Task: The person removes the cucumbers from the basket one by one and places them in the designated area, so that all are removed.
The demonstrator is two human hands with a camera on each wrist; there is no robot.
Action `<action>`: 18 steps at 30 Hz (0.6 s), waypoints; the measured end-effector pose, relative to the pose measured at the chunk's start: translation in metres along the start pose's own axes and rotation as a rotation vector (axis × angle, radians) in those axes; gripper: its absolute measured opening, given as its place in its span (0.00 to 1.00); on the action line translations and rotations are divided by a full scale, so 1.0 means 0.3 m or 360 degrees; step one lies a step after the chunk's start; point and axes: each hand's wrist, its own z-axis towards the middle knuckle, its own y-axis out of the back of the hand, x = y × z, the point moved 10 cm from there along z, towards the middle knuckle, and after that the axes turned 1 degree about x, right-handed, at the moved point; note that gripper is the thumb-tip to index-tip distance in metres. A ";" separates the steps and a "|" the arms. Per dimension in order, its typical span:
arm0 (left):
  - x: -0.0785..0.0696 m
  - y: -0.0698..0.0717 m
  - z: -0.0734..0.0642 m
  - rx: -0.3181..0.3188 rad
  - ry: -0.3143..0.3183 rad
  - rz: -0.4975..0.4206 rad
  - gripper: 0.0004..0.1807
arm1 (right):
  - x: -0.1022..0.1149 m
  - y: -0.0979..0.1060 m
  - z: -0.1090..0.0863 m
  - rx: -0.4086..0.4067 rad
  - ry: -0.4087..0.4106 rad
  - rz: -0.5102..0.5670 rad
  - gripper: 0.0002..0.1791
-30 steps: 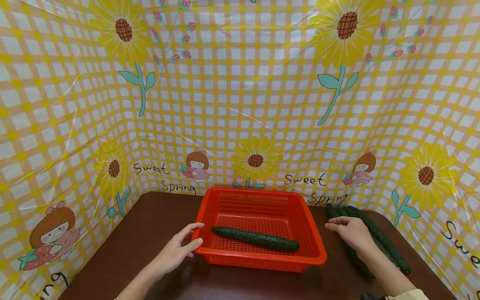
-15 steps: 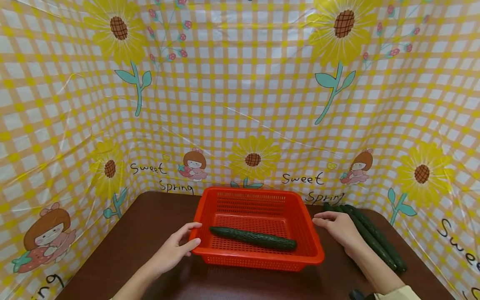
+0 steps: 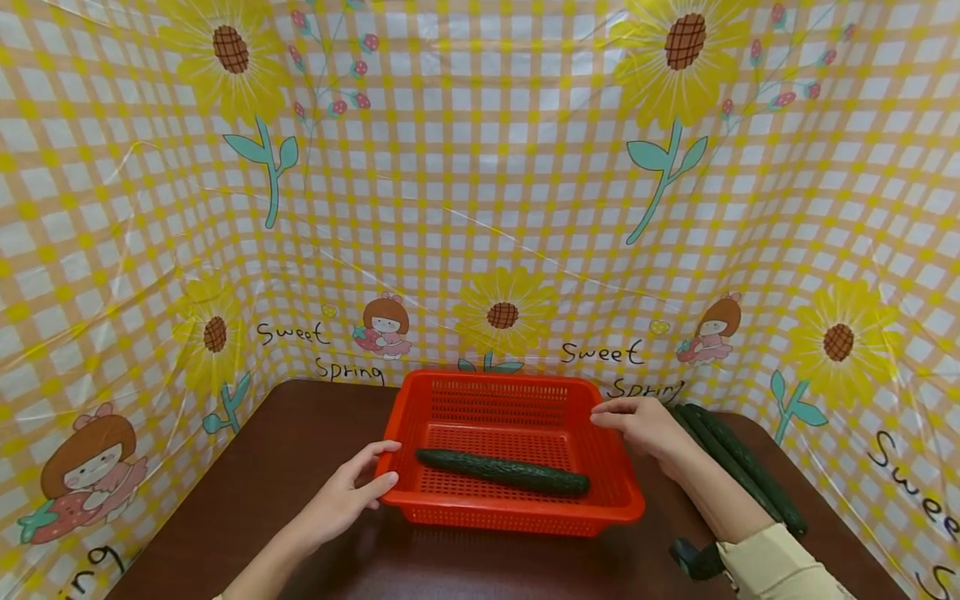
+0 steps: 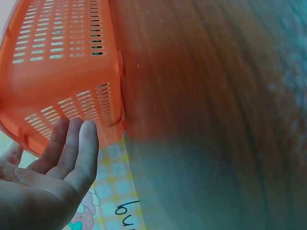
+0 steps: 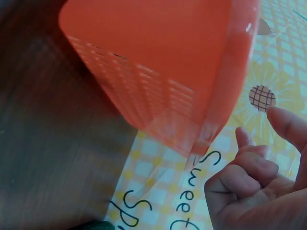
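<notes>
A red plastic basket (image 3: pixel 517 521) with slotted walls stands on the dark wooden table, and one long dark green cucumber (image 3: pixel 502 471) lies inside it. At the basket's left end my left hand (image 3: pixel 341 498) touches the rim with thumb and index finger. Its other fingers (image 4: pixel 86 146) reach, nearly straight, to the slotted outer wall. My right hand (image 3: pixel 648 425) overlaps the basket's right rim in the head view, fingertips toward the inside. In the right wrist view its fingers are loosely bent, thumb apart, and nothing shows between them.
More cucumbers (image 3: pixel 750 471) lie side by side on the table (image 3: pixel 225 500) right of the basket, partly behind my right forearm. A dark device (image 3: pixel 697 558) sits at the right sleeve. Checked cloth (image 3: pixel 487 217) with printed flowers encloses the back and sides.
My right hand has moved left from over the cucumbers to the basket's right rim. The left hand stays at the basket's left end. The camera view has shifted slightly.
</notes>
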 end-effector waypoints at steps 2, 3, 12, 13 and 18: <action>0.000 0.000 -0.001 0.0001 0.0007 0.0002 0.25 | 0.014 -0.014 0.016 0.0056 -0.0005 0.0009 0.25; 0.000 0.000 -0.001 0.0000 0.0009 0.0002 0.25 | 0.024 -0.019 0.023 0.0076 0.0011 -0.0008 0.24; -0.002 0.002 0.006 -0.0003 -0.0028 0.0028 0.25 | 0.100 -0.067 0.100 0.0255 0.0037 -0.0022 0.26; -0.002 0.002 0.006 -0.0002 -0.0028 0.0028 0.25 | 0.108 -0.072 0.109 0.0275 0.0048 -0.0037 0.26; 0.004 0.001 0.003 -0.0003 -0.0007 0.0017 0.25 | 0.132 -0.101 0.149 0.0354 0.0051 -0.0105 0.25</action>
